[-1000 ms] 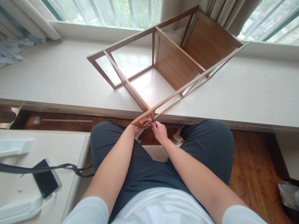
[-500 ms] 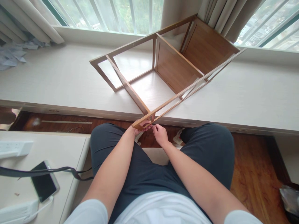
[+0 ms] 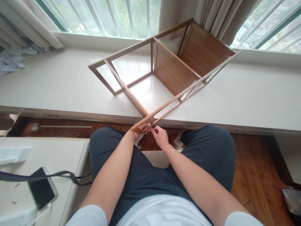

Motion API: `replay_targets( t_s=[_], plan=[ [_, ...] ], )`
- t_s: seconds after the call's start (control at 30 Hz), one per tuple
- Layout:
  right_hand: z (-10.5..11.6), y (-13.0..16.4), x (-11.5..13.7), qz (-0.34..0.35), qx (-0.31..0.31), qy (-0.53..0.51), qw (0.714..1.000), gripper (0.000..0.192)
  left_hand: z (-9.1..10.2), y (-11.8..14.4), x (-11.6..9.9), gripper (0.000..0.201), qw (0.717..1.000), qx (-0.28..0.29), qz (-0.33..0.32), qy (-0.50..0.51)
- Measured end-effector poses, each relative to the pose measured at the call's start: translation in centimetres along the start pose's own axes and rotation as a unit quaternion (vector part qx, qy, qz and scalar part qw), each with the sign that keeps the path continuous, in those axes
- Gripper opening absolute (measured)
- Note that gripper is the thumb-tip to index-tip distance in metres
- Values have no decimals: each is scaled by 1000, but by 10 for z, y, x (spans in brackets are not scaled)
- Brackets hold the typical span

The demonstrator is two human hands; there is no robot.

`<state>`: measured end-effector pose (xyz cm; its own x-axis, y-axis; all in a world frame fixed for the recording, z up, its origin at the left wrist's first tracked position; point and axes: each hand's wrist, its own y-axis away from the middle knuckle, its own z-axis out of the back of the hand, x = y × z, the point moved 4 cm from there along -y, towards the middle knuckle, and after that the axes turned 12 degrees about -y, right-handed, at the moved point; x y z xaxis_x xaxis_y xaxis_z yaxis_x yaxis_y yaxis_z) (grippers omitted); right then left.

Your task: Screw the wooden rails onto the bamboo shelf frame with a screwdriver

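A brown wooden shelf frame (image 3: 175, 70) with two solid panels lies on its side, its near corner jutting over the ledge's front edge toward me. My left hand (image 3: 144, 126) is closed around that corner, partly hidden behind the rail. A crossbar (image 3: 128, 91) meets the rail just above my fingers. Close to the left fingertips, my right hand (image 3: 161, 137) pinches something small and dark against the joint. It is too small to make out. Both hands are above the gap between my knees.
The frame rests on a wide white window ledge (image 3: 47, 81). At left, a white table (image 3: 70, 150) holds a phone (image 3: 43, 190), a power strip (image 3: 14, 154) and a black strap (image 3: 63, 172). Curtains (image 3: 216, 22) hang behind the frame. A plastic bag (image 3: 291, 199) sits at lower right.
The view has shifted slightly, so the whole scene sits a little lower and further left. Both hands stay at the frame's corner, with the right fingers still pinched there.
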<state>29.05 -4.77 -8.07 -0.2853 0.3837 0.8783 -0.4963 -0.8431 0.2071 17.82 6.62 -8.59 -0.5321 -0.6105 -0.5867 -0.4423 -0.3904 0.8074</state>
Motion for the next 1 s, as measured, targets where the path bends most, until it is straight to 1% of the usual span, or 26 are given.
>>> replay_targets(
  t_s=[0.23, 0.43, 0.63, 0.8, 1.0],
  plan=[
    [-2, -2, -3, 8, -6, 14, 1000, 22, -2, 3, -2, 12, 1000, 8, -1, -4],
    [0, -3, 1, 34, -8, 16, 999, 24, -1, 3, -2, 11, 1000, 9, -3, -13],
    [0, -2, 3, 52, -9, 35, 998, 22, -1, 5, -2, 16, 999, 17, -12, -32],
    [-2, -2, 1, 48, -16, 46, 998, 22, -1, 4, -1, 17, 999, 27, -12, -30],
    [-1, -2, 2, 47, -26, 36, 998, 23, 0, 0, 0, 15, 1000, 18, -8, -23]
  ],
)
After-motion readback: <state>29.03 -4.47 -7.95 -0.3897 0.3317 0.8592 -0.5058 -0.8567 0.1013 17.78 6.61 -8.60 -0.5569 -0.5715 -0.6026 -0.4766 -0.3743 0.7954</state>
